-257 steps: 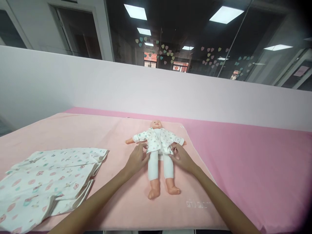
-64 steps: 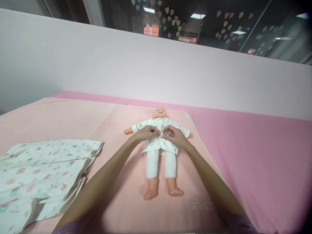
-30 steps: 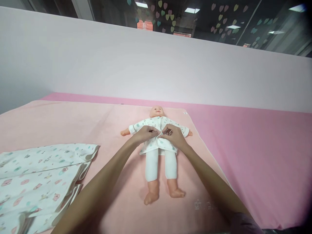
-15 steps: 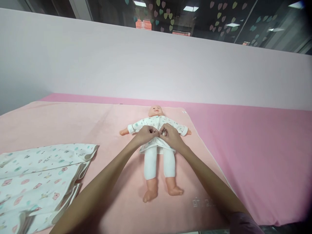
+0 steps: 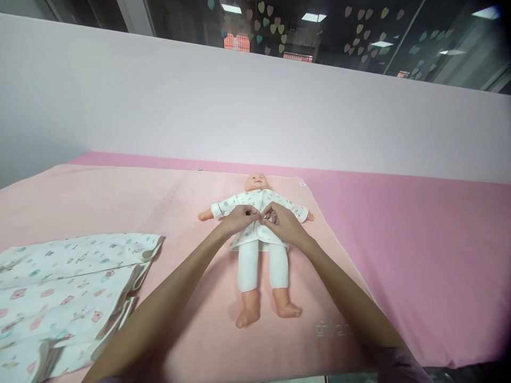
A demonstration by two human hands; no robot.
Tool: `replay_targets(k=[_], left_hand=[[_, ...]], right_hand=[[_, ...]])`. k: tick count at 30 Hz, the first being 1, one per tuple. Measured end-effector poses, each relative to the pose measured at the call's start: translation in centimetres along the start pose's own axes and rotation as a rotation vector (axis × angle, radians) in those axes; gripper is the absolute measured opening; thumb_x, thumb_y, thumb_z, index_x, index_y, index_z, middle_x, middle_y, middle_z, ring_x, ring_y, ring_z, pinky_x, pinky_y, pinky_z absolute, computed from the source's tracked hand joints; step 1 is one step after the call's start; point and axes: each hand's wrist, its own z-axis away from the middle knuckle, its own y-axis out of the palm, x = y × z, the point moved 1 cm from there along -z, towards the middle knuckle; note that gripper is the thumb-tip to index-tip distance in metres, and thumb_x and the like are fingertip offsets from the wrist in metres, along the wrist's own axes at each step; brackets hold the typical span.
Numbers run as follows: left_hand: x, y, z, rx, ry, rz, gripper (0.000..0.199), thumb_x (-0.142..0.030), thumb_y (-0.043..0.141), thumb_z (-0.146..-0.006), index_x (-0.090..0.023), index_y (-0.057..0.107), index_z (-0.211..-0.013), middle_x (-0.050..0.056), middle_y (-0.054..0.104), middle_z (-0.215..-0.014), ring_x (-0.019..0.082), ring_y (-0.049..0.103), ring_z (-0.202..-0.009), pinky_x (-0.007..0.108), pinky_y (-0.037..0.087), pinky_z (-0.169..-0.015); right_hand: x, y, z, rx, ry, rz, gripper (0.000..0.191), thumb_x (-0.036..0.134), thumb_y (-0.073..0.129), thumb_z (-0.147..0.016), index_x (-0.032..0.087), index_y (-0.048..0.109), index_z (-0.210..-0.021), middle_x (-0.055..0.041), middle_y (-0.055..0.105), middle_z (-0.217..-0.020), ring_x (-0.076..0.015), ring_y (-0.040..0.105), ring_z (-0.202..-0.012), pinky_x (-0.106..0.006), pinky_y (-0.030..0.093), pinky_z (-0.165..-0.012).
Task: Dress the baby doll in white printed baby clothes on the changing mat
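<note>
A baby doll (image 5: 256, 181) lies face up, arms spread, its head towards the wall. It wears a white printed top (image 5: 255, 234) with long sleeves over white legwear (image 5: 248, 266); its feet are bare. Over the doll's belly, my left hand (image 5: 242, 217) pinches the front of the top near its middle. My right hand (image 5: 280, 219) meets it from the other side, fingertips closed on the same front part. The two sets of fingertips nearly touch, and they hide the small spot of fabric between them.
Folded printed cloths (image 5: 75, 298) lie at the left front. A peach mat (image 5: 183, 207) under the doll covers part of a pink sheet (image 5: 423, 255). A white wall (image 5: 255, 111) rises behind, with dark windows above.
Both hands stay at the top's front, with only slight finger movement. The whole view has shifted very slightly; the doll lies as before.
</note>
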Motion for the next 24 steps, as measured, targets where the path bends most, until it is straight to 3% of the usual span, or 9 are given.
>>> replay_targets(k=[6,10,13,18,24], left_hand=[[-0.8,-0.7,0.7,0.006,-0.006,-0.038,0.034,-0.05,0.077,-0.078,-0.017,0.069,-0.084,0.0,0.057,-0.077,0.016,0.049,-0.072,0.028,0.033,-0.065],[-0.6,-1.8,0.9,0.14,0.044,0.045,0.035,-0.053,0.067,-0.087,-0.018,0.071,-0.094,0.003,0.063,-0.091,0.018,0.054,-0.084,0.028,0.039,-0.073],[-0.3,-2.3,0.8,0.222,0.078,0.08,0.035,-0.049,0.07,-0.086,-0.02,0.071,-0.104,0.002,0.061,-0.09,0.017,0.053,-0.084,0.027,0.04,-0.073],[0.0,-2.2,0.7,0.198,0.132,0.053,0.039,-0.049,0.076,-0.08,-0.018,0.072,-0.104,0.001,0.057,-0.083,0.015,0.049,-0.076,0.026,0.037,-0.066],[-0.2,-2.1,0.7,0.188,0.119,-0.001,0.04,-0.052,0.076,-0.08,-0.018,0.074,-0.1,0.0,0.056,-0.078,0.014,0.047,-0.072,0.027,0.033,-0.063]], right_hand=[[-1.8,-0.7,-0.8,0.051,0.035,-0.177,0.02,0.044,0.07,-0.093,0.024,0.072,-0.097,-0.0022,0.074,-0.095,-0.0181,0.063,-0.077,-0.033,0.049,-0.072],[-1.8,-0.5,-0.9,0.021,-0.019,-0.152,0.023,0.046,0.071,-0.094,0.024,0.071,-0.095,-0.0037,0.075,-0.098,-0.0182,0.062,-0.077,-0.033,0.05,-0.072],[-1.5,-0.4,-0.8,-0.004,-0.068,-0.094,0.019,0.044,0.069,-0.096,0.025,0.07,-0.094,-0.0031,0.074,-0.098,-0.0186,0.063,-0.08,-0.034,0.049,-0.075],[-1.4,-0.1,-0.9,-0.032,-0.11,-0.038,0.017,0.038,0.071,-0.096,0.025,0.069,-0.087,-0.0028,0.072,-0.094,-0.0194,0.063,-0.082,-0.034,0.047,-0.077],[-1.6,0.0,-1.1,-0.039,-0.075,-0.033,0.022,0.044,0.073,-0.094,0.024,0.069,-0.085,-0.0025,0.072,-0.091,-0.0195,0.063,-0.08,-0.034,0.048,-0.075]])
